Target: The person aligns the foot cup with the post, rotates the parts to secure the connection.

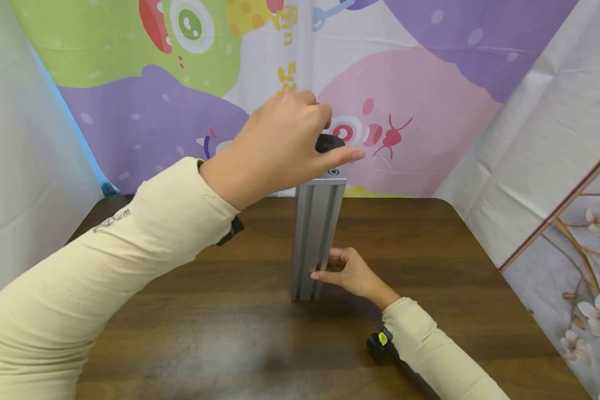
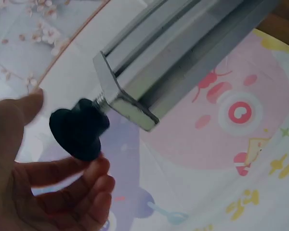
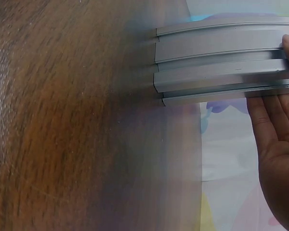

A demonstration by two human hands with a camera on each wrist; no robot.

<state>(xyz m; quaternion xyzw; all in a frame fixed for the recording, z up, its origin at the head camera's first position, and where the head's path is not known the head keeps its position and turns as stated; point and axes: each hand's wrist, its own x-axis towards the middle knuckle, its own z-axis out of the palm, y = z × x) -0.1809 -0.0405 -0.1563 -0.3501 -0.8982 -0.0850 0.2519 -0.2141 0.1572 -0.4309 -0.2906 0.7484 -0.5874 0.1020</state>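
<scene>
Nearest us, our right hand steadies the lower part of the aluminium profile, thumb and fingers pressed against its grooved sides just above the desk. The profile stands upright on the brown wooden desk, 1 end down. At its top end sits a black knob on a short threaded stud. Our left hand reaches over that end, fingers curled around the knob. Beyond hangs a colourful cartoon backdrop; our left forearm crosses in front of it.
</scene>
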